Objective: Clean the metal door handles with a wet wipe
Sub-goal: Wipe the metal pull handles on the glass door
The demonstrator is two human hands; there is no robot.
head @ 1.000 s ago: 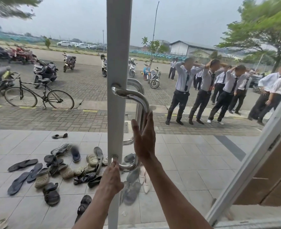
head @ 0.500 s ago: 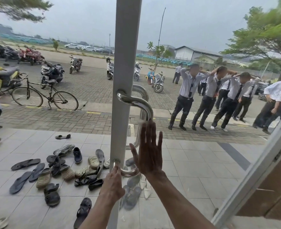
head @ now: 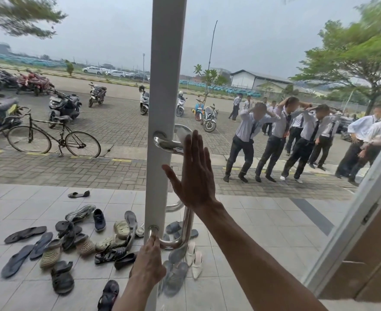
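My right hand (head: 196, 173) lay flat and open-fingered over the upright run of the chrome door handle (head: 169, 145), pressing a wet wipe (head: 181, 133) whose pale corner showed just past my fingertips at the upper bend. My left hand (head: 149, 263) gripped the handle's lower end, beside its bottom mount on the white door stile (head: 162, 86). I judged the wiping midway: the upper bend was being covered, while the lower curve under my left fingers remained to do. The outer handle (head: 180, 250) beyond the glass also waited. Outside lay scattered sandals (head: 50, 250), a bicycle (head: 52, 138) and a group of people (head: 297, 135), none obstructing me.
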